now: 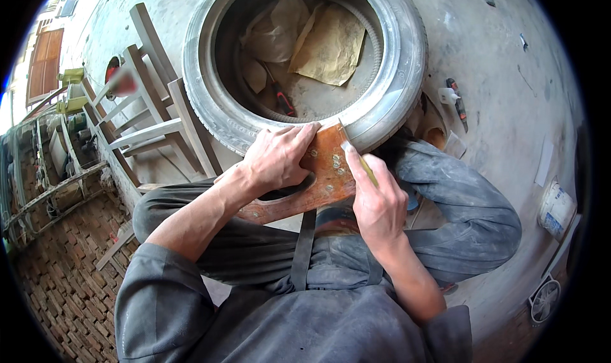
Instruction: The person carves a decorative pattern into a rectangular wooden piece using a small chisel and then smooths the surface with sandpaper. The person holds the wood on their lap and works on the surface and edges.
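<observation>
A brown wooden saw handle (pixel 326 186), with several metal screws and a hand opening, lies across my lap with its far end against the near side of a grey, dusty tire (pixel 202 76). My left hand (pixel 275 158) grips its upper left part and presses it against the tire. My right hand (pixel 380 202) is closed round a slim tool with a yellow handle (pixel 367 172) and a pale metal end. That end touches the right edge of the saw handle near its far corner. The tool's exact kind I cannot make out.
Inside the tire lie sheets of brown sandpaper (pixel 331 44) and a red-and-black screwdriver (pixel 283 102). A grey wooden frame (pixel 149 130) stands at the left. Another red-and-black tool (pixel 457 105) rests on the floor at right. A white bucket (pixel 557 210) sits farther right.
</observation>
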A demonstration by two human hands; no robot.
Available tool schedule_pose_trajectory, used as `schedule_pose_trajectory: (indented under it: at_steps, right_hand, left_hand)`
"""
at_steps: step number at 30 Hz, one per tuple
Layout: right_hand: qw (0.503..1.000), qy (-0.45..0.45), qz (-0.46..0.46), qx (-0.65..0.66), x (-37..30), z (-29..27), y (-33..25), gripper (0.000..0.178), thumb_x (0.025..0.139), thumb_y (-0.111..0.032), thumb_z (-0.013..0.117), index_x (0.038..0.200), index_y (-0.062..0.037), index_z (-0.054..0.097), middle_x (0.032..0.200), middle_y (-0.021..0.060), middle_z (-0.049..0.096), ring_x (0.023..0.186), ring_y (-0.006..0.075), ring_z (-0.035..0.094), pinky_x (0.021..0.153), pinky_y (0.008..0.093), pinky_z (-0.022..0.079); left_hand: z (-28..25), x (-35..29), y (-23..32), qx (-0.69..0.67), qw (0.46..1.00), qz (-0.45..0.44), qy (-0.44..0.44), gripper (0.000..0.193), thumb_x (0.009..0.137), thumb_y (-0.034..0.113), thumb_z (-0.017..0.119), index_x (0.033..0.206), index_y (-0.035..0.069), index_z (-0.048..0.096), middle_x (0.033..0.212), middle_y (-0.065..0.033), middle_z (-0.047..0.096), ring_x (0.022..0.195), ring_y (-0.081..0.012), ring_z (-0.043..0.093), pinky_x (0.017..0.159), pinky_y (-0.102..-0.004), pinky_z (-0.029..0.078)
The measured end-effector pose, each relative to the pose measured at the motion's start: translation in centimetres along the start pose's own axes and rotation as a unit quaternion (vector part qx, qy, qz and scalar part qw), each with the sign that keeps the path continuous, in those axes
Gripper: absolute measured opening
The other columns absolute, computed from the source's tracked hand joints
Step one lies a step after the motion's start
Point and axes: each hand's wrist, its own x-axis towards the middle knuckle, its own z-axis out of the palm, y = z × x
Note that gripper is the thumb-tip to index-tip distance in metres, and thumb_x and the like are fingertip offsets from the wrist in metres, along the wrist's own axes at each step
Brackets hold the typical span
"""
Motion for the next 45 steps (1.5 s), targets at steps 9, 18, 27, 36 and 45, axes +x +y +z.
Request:
schedule_pose_trajectory:
  at_steps: [9,18,27,36,45]
  right_hand:
    - [1.000,-0.011,0.004,-0.001,-0.1,-0.1,-0.1,0.065,0.088,0.004,0.072,0.149,-0.0169,0.068,0.120,0.0078,0.068,0.094,0.0289,0.075,0.076,0.0419,0.064]
    - [1.000,-0.002,-0.001,-0.006,-0.3,0.0,-0.2,0.064,0.089,0.003,0.071,0.150,-0.0167,0.067,0.118,0.0072,0.068,0.089,0.0281,0.074,0.072,0.0417,0.063]
    - [1.000,-0.014,-0.005,-0.004,1.7,0.0,-0.1,0.064,0.089,0.002,0.071,0.150,-0.0161,0.067,0.119,0.0066,0.067,0.089,0.0285,0.074,0.073,0.0425,0.063]
    - [1.000,-0.018,-0.007,0.004,2.0,0.0,-0.1,0.065,0.088,0.003,0.070,0.150,-0.0155,0.067,0.116,0.0068,0.067,0.090,0.0287,0.074,0.072,0.0428,0.063]
    - [0.999,-0.023,0.036,0.033,-3.5,-2.0,0.4,0.057,0.091,0.002,0.073,0.145,-0.0163,0.072,0.115,0.0091,0.070,0.094,0.0305,0.077,0.076,0.0423,0.064]
  left_hand:
    - [0.2,-0.1,-0.1,-0.005,1.000,0.012,0.013,0.084,0.065,0.012,0.085,0.144,0.003,0.056,0.110,-0.0173,0.076,0.098,-0.0396,0.077,0.076,-0.0496,0.063]
    - [0.2,0.0,-0.1,-0.001,1.000,0.021,0.021,0.085,0.065,0.012,0.085,0.145,0.003,0.056,0.110,-0.0179,0.076,0.098,-0.0397,0.076,0.077,-0.0493,0.063]
    - [0.1,0.0,0.2,-0.008,1.000,0.012,0.018,0.083,0.066,0.011,0.083,0.145,0.004,0.056,0.107,-0.0172,0.076,0.097,-0.0402,0.076,0.075,-0.0497,0.063]
    - [0.1,0.2,0.2,-0.002,1.000,0.004,0.009,0.083,0.065,0.011,0.083,0.144,0.004,0.056,0.108,-0.0168,0.076,0.097,-0.0400,0.076,0.074,-0.0499,0.062]
    - [0.0,0.0,0.3,0.007,1.000,0.001,-0.003,0.087,0.065,0.013,0.086,0.146,0.004,0.056,0.113,-0.0175,0.076,0.101,-0.0394,0.076,0.077,-0.0487,0.063]
